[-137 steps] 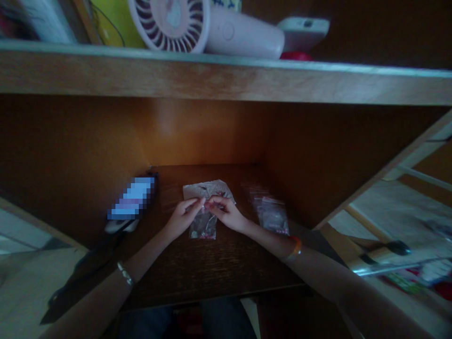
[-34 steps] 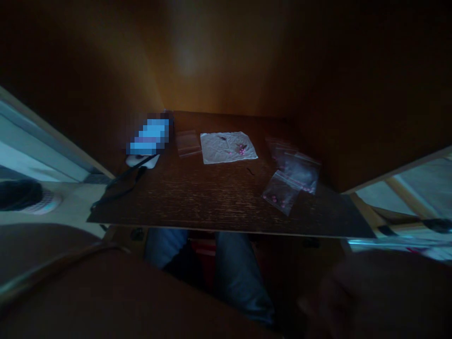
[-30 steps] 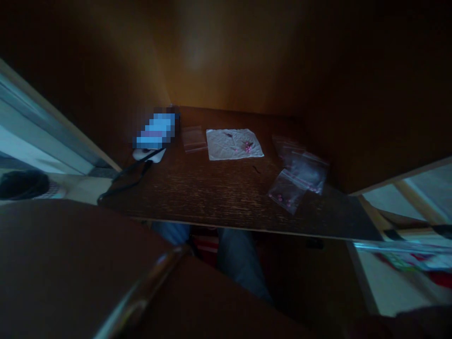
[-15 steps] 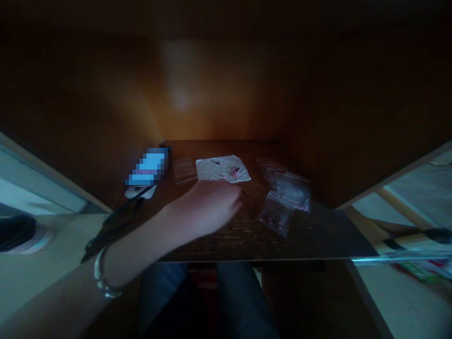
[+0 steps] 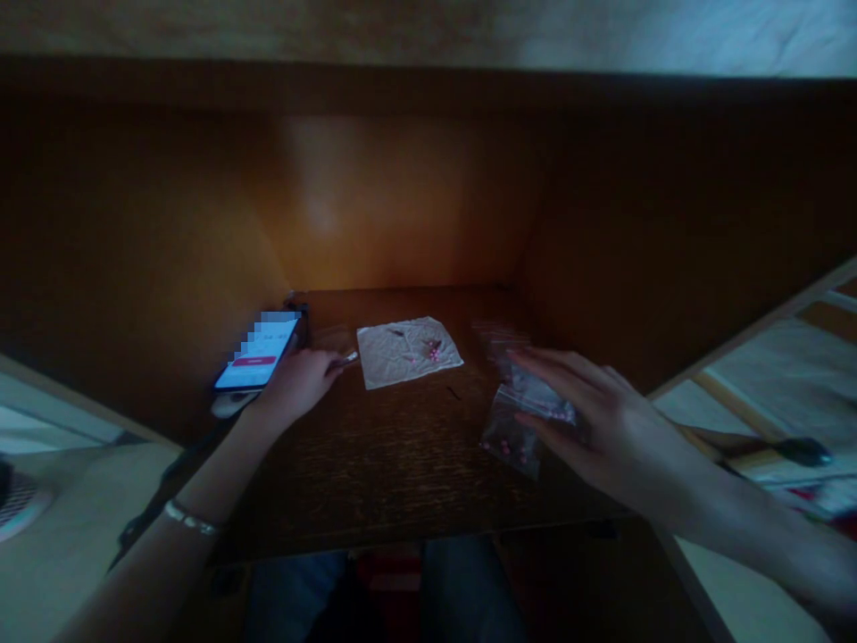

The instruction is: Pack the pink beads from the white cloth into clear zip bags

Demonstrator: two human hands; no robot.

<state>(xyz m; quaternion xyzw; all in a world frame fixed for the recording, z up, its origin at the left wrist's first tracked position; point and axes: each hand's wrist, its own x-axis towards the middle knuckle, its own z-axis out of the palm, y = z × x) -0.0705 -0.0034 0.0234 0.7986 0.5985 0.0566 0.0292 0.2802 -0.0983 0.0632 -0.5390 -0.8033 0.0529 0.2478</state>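
Note:
At the left of the shelf, my left hand has its fingertips pinched together, with a small shiny bit at their tips that is too small to name. It is beside a flat clear zip bag and just left of a crumpled white paper. On that paper lie a cluster of pink beads and a small dark piece. My right hand, thumb and fingers apart, reaches over the clear zip bags on the right and partly covers them. The front zip bag has pink beads in it.
A lit phone leans at the left on a pale object, with a dark strap near it. Wooden walls enclose the shelf at the back and sides. A thin dark sliver lies on the brown surface.
My left hand has drawn back left from in front of the paper to beside the flat bag. My right hand has come into view over the bags. The view has tilted slightly.

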